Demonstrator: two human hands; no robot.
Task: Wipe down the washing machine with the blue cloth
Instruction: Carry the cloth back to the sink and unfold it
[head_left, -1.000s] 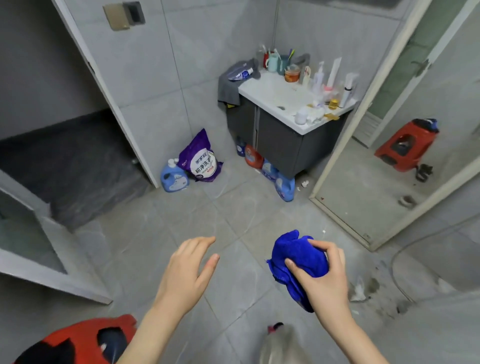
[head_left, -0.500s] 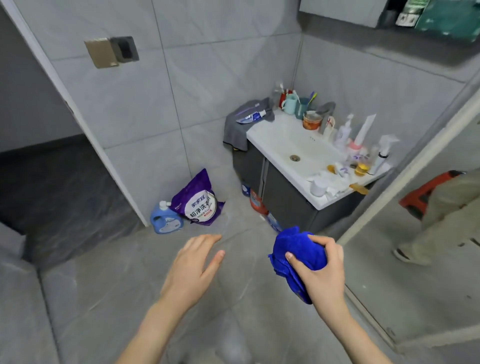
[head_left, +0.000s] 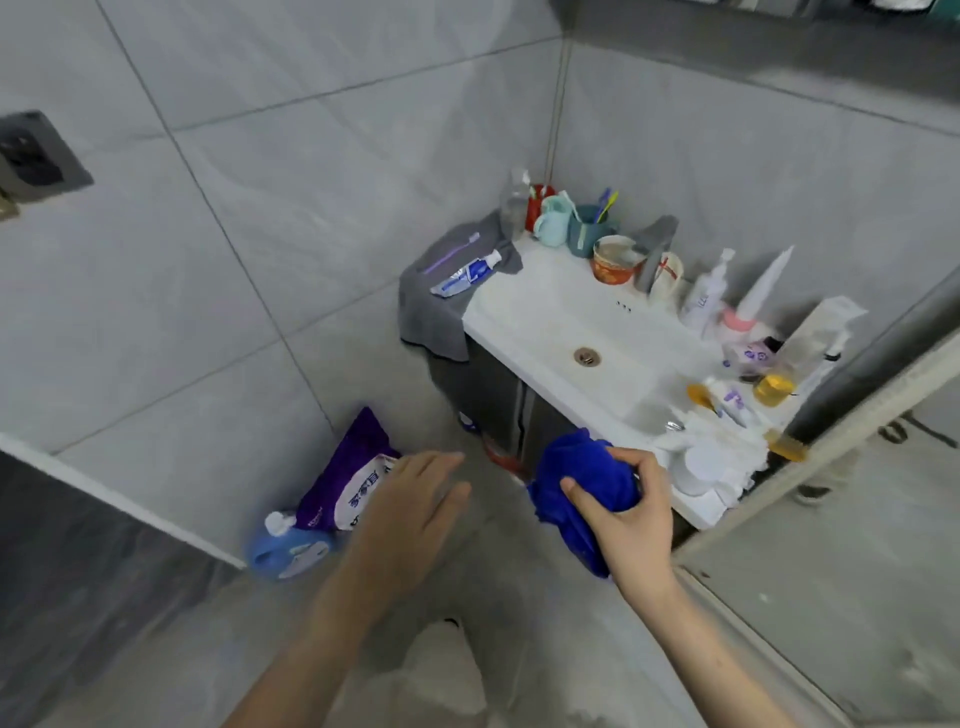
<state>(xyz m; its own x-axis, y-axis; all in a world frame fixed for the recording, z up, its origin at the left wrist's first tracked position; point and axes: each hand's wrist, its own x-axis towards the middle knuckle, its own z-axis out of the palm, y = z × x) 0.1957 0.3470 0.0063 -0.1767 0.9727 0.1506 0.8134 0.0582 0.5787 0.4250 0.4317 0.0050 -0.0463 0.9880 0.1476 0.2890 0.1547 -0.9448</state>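
1. White sink (head_left: 561, 317) in the corner, its rim crowded with cups, tubes and bottles; grey towel (head_left: 431, 306) draped over its left end.
2. Purple bag (head_left: 345, 478) and blue jug (head_left: 288, 553) on the floor against the wall.
3. Blue cloth (head_left: 576, 483) bunched, deep blue, in front of the sink's edge.
4. Right hand (head_left: 631, 525) clenched around the cloth; left hand (head_left: 408, 512) spread flat, holding nothing.
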